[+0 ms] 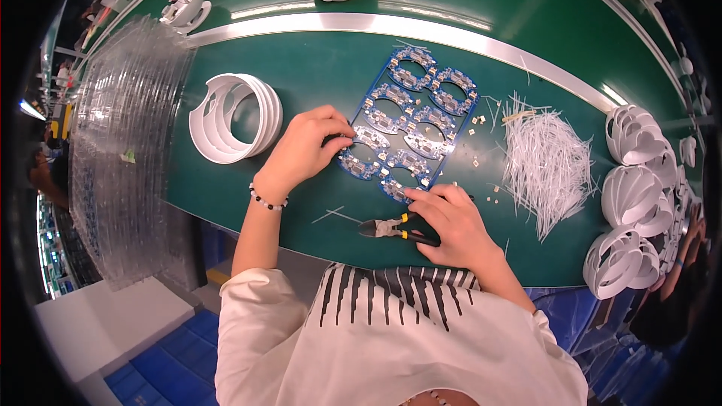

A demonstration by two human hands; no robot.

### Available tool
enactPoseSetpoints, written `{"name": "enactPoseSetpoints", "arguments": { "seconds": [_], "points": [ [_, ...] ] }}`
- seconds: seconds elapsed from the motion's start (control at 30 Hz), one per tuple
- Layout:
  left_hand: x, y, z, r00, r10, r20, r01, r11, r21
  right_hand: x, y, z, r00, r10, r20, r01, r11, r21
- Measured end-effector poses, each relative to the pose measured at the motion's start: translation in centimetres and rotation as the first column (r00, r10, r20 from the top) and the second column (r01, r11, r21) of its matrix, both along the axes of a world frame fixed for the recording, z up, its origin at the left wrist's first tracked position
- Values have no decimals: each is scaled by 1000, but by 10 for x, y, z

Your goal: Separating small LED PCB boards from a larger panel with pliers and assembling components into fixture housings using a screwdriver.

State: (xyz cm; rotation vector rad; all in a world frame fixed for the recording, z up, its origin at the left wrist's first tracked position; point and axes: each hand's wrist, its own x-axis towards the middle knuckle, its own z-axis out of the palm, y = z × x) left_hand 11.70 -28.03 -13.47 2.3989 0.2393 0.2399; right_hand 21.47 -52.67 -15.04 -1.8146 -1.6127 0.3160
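Observation:
A blue panel of ring-shaped circuit boards (410,116) lies on the green table (316,60). My left hand (304,149) grips the panel's near left edge with pinched fingers. My right hand (451,222) holds a pair of black-and-yellow side cutters (391,228) under the palm, jaws pointing left, while its fingertips touch the nearest board of the panel. A beaded bracelet (267,201) sits on my left wrist.
A pile of thin white strips (545,162) lies to the right, with small loose bits near it. White slotted plastic shells (632,203) stack at far right, a white ring stack (233,116) at left, and clear plastic trays (124,150) beyond it.

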Motion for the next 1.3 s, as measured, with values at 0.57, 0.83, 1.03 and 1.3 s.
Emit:
{"name": "enactPoseSetpoints", "arguments": {
  "seconds": [0.57,0.83,1.03,1.3],
  "points": [
    [0,-26,-2,949,79,305,-119,986,115,4,-1,-1,1000,-9,10,8,1000,21],
    [16,-42,0,958,-132,255,152,986,-62,3,-2,0,1000,-14,-6,14,1000,4],
    [1,-36,-4,989,-125,85,126,992,-10,2,-2,-1,1000,-28,-7,28,1000,12],
    [4,-37,-9,983,-150,107,141,986,90,2,-1,0,999,-36,-8,36,999,11]
  ]
}}
